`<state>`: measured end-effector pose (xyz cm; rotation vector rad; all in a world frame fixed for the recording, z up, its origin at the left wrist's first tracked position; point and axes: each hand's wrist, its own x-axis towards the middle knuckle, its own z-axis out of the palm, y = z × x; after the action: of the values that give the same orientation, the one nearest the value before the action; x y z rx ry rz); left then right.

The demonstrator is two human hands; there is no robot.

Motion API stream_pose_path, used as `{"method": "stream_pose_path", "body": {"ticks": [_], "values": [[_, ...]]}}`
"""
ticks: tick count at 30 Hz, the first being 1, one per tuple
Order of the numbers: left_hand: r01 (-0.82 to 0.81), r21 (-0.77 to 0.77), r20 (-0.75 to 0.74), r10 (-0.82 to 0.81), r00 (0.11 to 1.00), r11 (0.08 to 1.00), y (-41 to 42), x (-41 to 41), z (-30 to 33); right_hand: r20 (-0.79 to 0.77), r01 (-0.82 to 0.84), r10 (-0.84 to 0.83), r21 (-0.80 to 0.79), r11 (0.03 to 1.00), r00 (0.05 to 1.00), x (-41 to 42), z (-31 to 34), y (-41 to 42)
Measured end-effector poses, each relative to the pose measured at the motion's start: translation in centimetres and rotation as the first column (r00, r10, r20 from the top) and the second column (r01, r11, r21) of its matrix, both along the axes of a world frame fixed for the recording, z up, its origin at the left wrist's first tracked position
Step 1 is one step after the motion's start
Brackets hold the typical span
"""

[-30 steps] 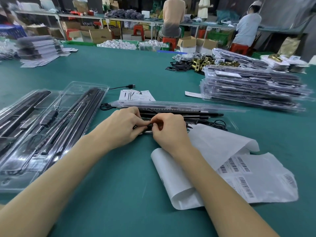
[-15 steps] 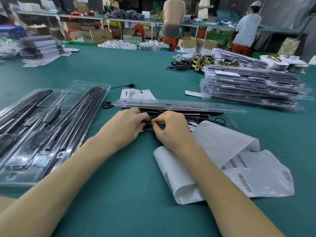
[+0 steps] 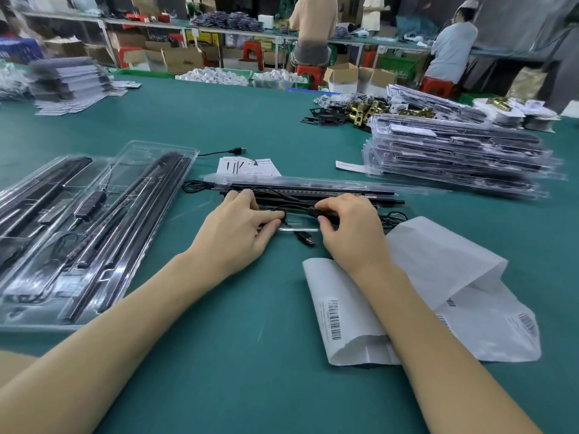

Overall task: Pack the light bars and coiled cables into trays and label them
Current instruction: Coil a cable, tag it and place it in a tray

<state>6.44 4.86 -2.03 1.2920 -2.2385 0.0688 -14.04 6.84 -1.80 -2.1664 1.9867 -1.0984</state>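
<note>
Right now, from my head camera, both my hands work at the clear tray [image 3: 313, 183] lying crosswise on the green bench [image 3: 250, 371] in front of me. My left hand [image 3: 238, 233] has its fingers curled, pinching the thin black cable [image 3: 283, 208] near the tray's front edge. My right hand [image 3: 351, 230] pinches the cable's black inline controller [image 3: 316, 212]. Black light bars [image 3: 329, 195] lie lengthwise in the tray, and a USB plug [image 3: 305, 238] rests on the bench between my hands. Just beside my right wrist lies a white label sheet [image 3: 344, 314] with barcodes. Filled trays [image 3: 94, 227] sit to my left; a stack of packed trays [image 3: 454, 158] stands far right.
</note>
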Motion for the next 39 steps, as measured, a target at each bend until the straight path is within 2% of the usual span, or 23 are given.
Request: {"method": "stream_pose_path", "body": {"ticks": [5, 8, 11, 17, 27, 39], "values": [[-0.05, 0.082, -0.224, 0.068, 0.972, 0.995, -0.3, 0.0, 0.1, 0.127, -0.061, 0.054, 0.053, 0.997, 0.99, -1.0, 0.4, -0.2], [-0.1, 0.075, -0.28, 0.117, 0.953, 0.992, -0.6, 0.0, -0.1, 0.156, -0.101, 0.088, 0.075, 0.992, 0.984, -1.4, 0.5, -0.1], [-0.13, 0.126, -0.3, 0.163, 0.94, 0.983, -1.0, -0.2, -0.1, 0.142, -0.161, 0.143, 0.12, 0.98, 0.979, -1.5, 0.5, -0.1], [-0.13, 0.211, -0.347, 0.198, 0.917, 0.969, -1.9, 0.1, 0.0, 0.098, -0.17, 0.157, 0.144, 0.975, 0.983, -0.9, 0.1, -0.5], [-0.138, 0.234, -0.393, 0.224, 0.892, 0.962, -2.3, 0.0, -0.6, 0.15, -0.098, 0.091, 0.04, 0.994, 0.985, -0.4, -0.7, -0.2], [-0.129, 0.168, -0.419, 0.189, 0.888, 0.977, -2.3, -0.3, -0.9, 0.097, -0.029, 0.027, 0.01, 1.0, 0.995, 0.4, -0.7, 0.5]]}}
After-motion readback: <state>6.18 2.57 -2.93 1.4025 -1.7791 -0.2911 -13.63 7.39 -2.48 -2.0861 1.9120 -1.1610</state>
